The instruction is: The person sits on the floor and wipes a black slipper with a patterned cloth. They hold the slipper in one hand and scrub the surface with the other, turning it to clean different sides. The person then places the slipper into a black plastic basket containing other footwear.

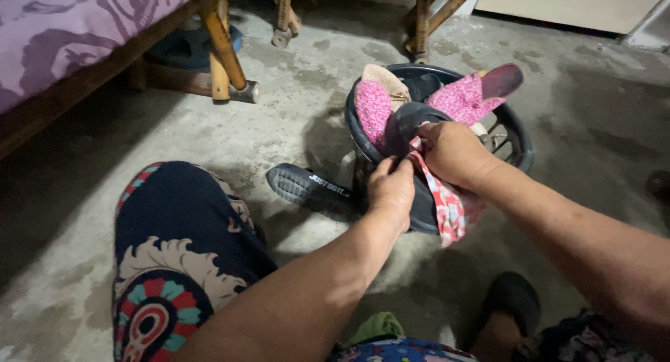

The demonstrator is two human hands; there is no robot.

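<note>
While both hands [422, 170] grip dark slipper [412, 124] and cloth [447, 205], basket [516, 135] contents half hidden.

Stained concrete floor [293, 76], wooden bed frame [222, 44], purple patterned mattress [63, 27]

Floor and what rests on it

Grey concrete floor [293, 83], stained and patchy. A dark round basket [520, 149] stands on it. A black slipper [307, 189] lies just left of the basket. A bamboo furniture leg [225, 51] stands at upper left.
</note>
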